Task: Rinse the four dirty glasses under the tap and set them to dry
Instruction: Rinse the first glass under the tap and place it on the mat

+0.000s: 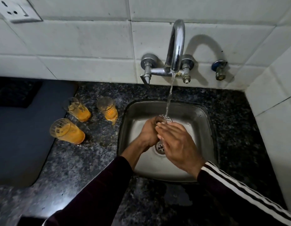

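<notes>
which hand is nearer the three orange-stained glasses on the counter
Left. The left hand grips the glass under the tap's stream over the sink, on the side toward the three stained glasses. The right hand lies farther from them, fingers straight against that glass.

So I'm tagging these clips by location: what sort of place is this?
Most likely a home kitchen: a steel sink set in a granite counter, a wall tap running, and dirty glasses waiting beside it.

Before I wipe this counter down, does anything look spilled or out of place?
Yes: orange residue has run off the glass nearest the sink onto the granite counter. The other two dirty glasses stand upright, apart, orange-coated.
</notes>
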